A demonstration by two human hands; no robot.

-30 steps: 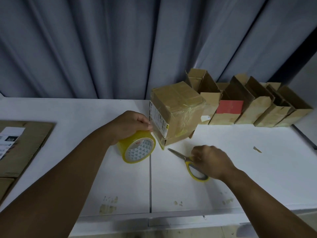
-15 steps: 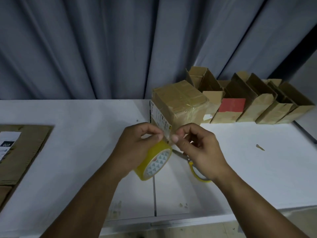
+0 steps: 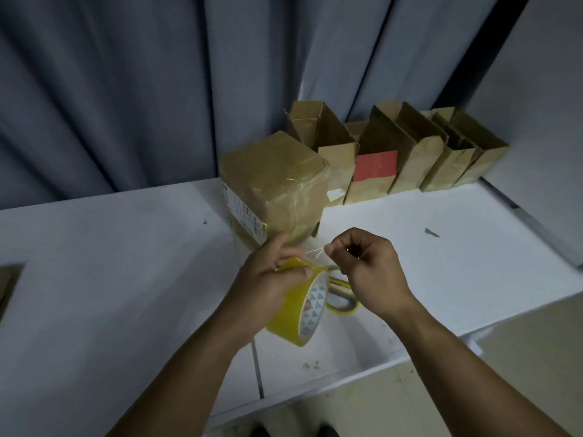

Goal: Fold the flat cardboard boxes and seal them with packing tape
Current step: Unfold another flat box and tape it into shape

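Over white table, left grip clasps tape roll; right grip pinches its tape end.

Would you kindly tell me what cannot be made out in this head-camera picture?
Head view:
- Scissors: mostly hidden behind the tape roll and right hand; only yellow handles show.
- Flat cardboard: cut off by the left frame edge.
- Label on the taped box: print too small to read.
- Tape end pinched by the right hand's fingers: clear film, its length unclear.
- Open boxes: insides hidden by their own walls.
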